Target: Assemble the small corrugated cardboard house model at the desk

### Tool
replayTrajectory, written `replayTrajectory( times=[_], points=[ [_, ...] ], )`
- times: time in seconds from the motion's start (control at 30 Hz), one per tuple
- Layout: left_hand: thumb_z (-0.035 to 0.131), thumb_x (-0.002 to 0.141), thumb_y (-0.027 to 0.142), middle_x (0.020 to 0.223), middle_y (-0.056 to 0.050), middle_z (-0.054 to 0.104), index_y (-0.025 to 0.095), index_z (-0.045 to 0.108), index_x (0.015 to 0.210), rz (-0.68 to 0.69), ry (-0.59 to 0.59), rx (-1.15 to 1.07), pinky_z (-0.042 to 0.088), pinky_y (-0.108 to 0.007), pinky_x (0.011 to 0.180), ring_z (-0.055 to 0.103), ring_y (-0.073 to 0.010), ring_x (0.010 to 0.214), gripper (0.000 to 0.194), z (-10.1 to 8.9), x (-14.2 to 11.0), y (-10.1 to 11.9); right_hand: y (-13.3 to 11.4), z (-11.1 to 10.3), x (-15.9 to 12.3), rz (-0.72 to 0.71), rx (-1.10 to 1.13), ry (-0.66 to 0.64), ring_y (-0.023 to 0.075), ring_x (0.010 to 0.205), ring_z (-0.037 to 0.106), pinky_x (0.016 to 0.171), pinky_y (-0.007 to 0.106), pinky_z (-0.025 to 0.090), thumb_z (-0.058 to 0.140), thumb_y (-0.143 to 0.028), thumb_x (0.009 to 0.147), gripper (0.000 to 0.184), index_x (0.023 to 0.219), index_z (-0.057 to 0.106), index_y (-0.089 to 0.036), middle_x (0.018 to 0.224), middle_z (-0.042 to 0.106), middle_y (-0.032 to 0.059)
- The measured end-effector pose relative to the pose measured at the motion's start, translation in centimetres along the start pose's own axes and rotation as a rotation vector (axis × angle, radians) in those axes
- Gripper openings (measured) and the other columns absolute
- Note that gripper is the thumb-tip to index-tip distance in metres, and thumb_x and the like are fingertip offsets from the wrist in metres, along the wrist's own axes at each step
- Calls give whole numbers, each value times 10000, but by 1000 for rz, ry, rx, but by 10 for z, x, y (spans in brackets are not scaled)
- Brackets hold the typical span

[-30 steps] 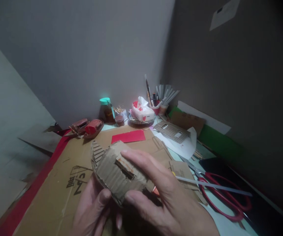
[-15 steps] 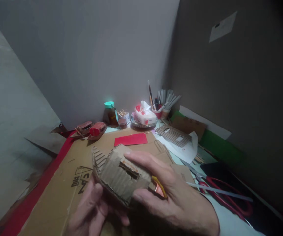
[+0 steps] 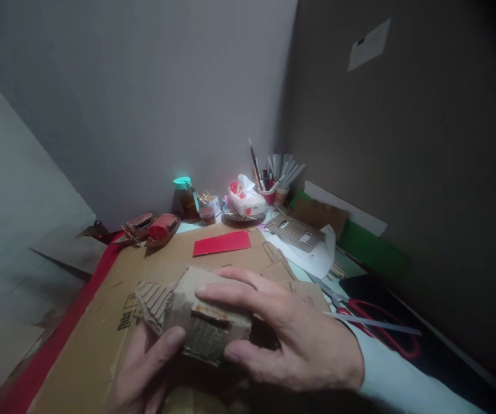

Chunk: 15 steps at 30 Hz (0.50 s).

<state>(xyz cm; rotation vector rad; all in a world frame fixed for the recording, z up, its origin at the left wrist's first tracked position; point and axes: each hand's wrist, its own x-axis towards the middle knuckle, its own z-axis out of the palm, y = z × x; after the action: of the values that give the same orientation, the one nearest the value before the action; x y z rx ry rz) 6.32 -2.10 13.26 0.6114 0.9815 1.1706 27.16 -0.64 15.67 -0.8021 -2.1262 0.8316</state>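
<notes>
Between both hands, above the cardboard sheet, is a small cardboard model (image 3: 179, 313) with a flat top, a slot cut in its side and a ridged, pointed flap at its left end. My left hand (image 3: 148, 362) grips it from the left and below, thumb pressed near the flap; its other fingers are mostly hidden. Over the top and right side lies my right hand (image 3: 273, 328), index finger along the top, thumb at the lower right edge. The model's underside is out of sight.
A cardboard sheet (image 3: 92, 333) covers the table, with a red card (image 3: 222, 244) on it. Red-handled scissors (image 3: 381, 322) and a pale strip (image 3: 377, 324) lie right. Behind stand a green-lidded jar (image 3: 187, 201), a tissue pack (image 3: 246, 201) and a pen cup (image 3: 267, 195). Red cardboard models (image 3: 161, 229) sit left.
The cardboard model has tilted and shifted down and left with both hands, so its top faces me less and its slot sits lower. The view has turned slightly right.
</notes>
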Motion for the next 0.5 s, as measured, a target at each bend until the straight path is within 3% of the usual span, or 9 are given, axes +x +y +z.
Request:
replayTrajectory(
  times=[0.17,0.3,0.4,0.5],
  points=[
    [762,733,318,1338,21,621,413,230,1470,85,-42,52,470,-367,1019,483,-325,1297,913,-5,2,-5,-1,-5,1,-22,-45,-41,171,1280,487,1073,275,375,667,-207,845,590,1407,488,-237,1418,485,74],
    [783,693,339,1321,-41,626,364,202,1483,134,-35,99,473,-417,1003,490,-362,1283,981,-8,4,-9,-2,-11,1,-8,-19,-64,165,1307,470,1083,261,361,667,-209,860,575,1406,498,-272,1460,454,38],
    [781,668,386,1306,-54,633,360,293,1454,180,-47,165,503,-439,964,511,-378,1260,925,-4,3,-9,0,-14,1,-39,-9,-65,161,1354,420,1076,230,352,683,-228,860,554,1391,526,-251,1438,489,42],
    [796,645,414,1318,-13,625,401,409,1386,199,-58,82,512,-433,958,548,-367,1224,836,1,1,-6,3,-18,3,-133,22,-75,147,1359,409,1077,196,323,696,-231,858,563,1391,528,-167,1401,532,81]
  ],
)
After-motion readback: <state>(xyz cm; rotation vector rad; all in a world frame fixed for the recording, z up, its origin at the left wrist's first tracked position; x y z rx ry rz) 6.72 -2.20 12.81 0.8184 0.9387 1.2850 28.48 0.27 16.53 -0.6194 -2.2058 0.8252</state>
